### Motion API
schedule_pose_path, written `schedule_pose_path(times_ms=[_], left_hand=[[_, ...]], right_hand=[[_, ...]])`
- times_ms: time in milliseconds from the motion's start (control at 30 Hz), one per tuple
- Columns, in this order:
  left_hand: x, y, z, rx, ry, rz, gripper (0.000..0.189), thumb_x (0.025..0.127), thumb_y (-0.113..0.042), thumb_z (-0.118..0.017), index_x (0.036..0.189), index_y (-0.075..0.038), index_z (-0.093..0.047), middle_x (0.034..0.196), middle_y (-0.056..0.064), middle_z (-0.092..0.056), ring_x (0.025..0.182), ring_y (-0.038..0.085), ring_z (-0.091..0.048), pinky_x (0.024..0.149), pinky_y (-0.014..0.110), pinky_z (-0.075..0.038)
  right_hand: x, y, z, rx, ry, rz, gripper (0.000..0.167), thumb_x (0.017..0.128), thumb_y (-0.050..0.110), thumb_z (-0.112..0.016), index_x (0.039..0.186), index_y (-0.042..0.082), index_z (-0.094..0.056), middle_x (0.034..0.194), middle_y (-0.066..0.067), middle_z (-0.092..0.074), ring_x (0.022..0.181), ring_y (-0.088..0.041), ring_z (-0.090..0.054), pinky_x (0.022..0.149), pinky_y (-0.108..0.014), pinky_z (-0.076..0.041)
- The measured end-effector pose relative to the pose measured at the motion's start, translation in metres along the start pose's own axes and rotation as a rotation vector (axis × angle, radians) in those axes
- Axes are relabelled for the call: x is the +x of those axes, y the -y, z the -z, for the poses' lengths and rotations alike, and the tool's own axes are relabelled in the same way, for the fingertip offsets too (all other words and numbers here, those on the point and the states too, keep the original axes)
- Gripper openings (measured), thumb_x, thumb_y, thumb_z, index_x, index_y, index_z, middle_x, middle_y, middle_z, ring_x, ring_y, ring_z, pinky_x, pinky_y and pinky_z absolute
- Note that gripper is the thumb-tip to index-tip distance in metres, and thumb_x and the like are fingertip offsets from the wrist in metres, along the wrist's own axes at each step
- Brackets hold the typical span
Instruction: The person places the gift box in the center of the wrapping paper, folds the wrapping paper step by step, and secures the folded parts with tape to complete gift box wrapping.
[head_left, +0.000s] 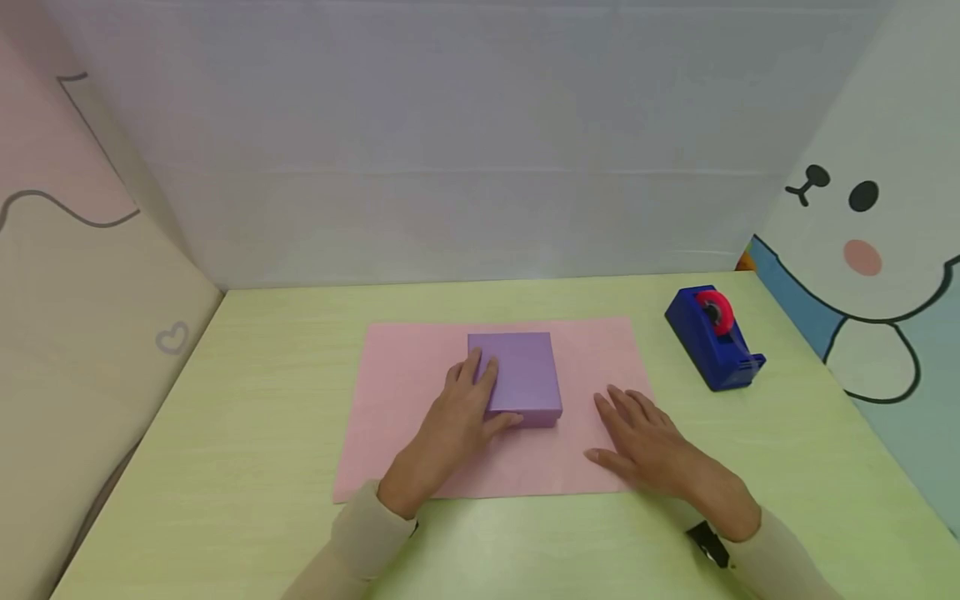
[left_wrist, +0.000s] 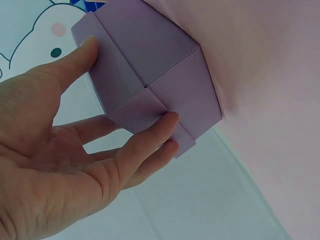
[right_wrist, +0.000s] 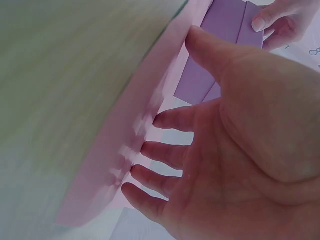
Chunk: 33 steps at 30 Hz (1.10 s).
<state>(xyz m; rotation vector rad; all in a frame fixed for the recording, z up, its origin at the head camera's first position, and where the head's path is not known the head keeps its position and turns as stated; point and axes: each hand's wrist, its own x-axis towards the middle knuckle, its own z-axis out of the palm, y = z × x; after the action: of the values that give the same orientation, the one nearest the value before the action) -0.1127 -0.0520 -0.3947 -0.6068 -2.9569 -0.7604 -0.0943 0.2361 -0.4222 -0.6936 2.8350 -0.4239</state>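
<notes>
A lidded purple box (head_left: 517,375) sits on a pink sheet of paper (head_left: 570,467), a little right of its middle. My left hand (head_left: 461,417) holds the box at its near left corner. In the left wrist view the thumb (left_wrist: 89,52) touches the lid's rim and the fingers (left_wrist: 150,137) lie around the corner. To the right, my right hand (head_left: 648,446) rests on the paper near its right edge, fingers spread. The right wrist view shows its fingertips (right_wrist: 145,147) touching the pink sheet, apart from the box.
A blue tape dispenser (head_left: 708,346) with a red-cored roll stands at the right on the pale wooden table (head_left: 262,400). A grey-white back wall (head_left: 480,150) and printed side panels (head_left: 892,275) border the table.
</notes>
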Motion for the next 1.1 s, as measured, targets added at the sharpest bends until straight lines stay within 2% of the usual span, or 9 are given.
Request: schedule_pose_path(times_ms=[167, 433, 633, 867, 1100], left_hand=[[0.0003, -0.0002, -0.0026, 0.017, -0.049, -0.034, 0.081, 0.09, -0.035, -0.079, 0.147, 0.011, -0.046, 0.153, 0.036, -0.037, 0.136, 0.049, -0.044, 0.1, 0.055, -0.051], [0.001, -0.0019, -0.0022, -0.034, -0.022, -0.024, 0.08, 0.092, -0.032, -0.077, 0.149, 0.012, -0.042, 0.156, 0.037, -0.032, 0.139, 0.051, -0.041, 0.107, 0.057, -0.045], [0.0011, -0.0003, -0.004, -0.037, -0.034, -0.038, 0.078, 0.093, -0.032, -0.076, 0.15, 0.009, -0.043, 0.156, 0.038, -0.032, 0.139, 0.051, -0.041, 0.105, 0.057, -0.046], [0.0008, 0.0007, -0.0035, -0.044, -0.026, -0.04, 0.078, 0.093, -0.031, -0.077, 0.151, 0.008, -0.043, 0.156, 0.037, -0.031, 0.14, 0.052, -0.04, 0.102, 0.059, -0.048], [-0.001, 0.0018, -0.0027, -0.035, -0.048, -0.061, 0.077, 0.092, -0.031, -0.077, 0.149, 0.008, -0.045, 0.154, 0.038, -0.033, 0.137, 0.053, -0.043, 0.101, 0.059, -0.049]], right_hand=[[-0.0001, -0.0007, -0.0002, -0.006, -0.011, 0.004, 0.076, 0.103, 0.044, -0.059, 0.155, -0.007, -0.035, 0.159, -0.032, -0.03, 0.145, -0.055, -0.027, 0.115, -0.07, -0.023], [0.0001, -0.0018, -0.0004, 0.011, -0.01, 0.002, 0.077, 0.103, 0.045, -0.059, 0.155, -0.007, -0.035, 0.159, -0.032, -0.029, 0.145, -0.055, -0.026, 0.115, -0.071, -0.022], [-0.0004, -0.0036, -0.0027, 0.044, -0.035, 0.016, 0.079, 0.101, 0.043, -0.062, 0.155, -0.008, -0.035, 0.159, -0.034, -0.029, 0.143, -0.058, -0.025, 0.113, -0.074, -0.021], [0.0001, -0.0004, -0.0002, 0.03, -0.001, -0.011, 0.079, 0.103, 0.045, -0.059, 0.156, -0.006, -0.033, 0.16, -0.032, -0.028, 0.145, -0.055, -0.024, 0.115, -0.071, -0.021], [0.0, 0.0011, 0.001, 0.038, 0.009, -0.022, 0.08, 0.102, 0.046, -0.059, 0.156, -0.006, -0.032, 0.161, -0.032, -0.027, 0.146, -0.055, -0.023, 0.115, -0.071, -0.02]])
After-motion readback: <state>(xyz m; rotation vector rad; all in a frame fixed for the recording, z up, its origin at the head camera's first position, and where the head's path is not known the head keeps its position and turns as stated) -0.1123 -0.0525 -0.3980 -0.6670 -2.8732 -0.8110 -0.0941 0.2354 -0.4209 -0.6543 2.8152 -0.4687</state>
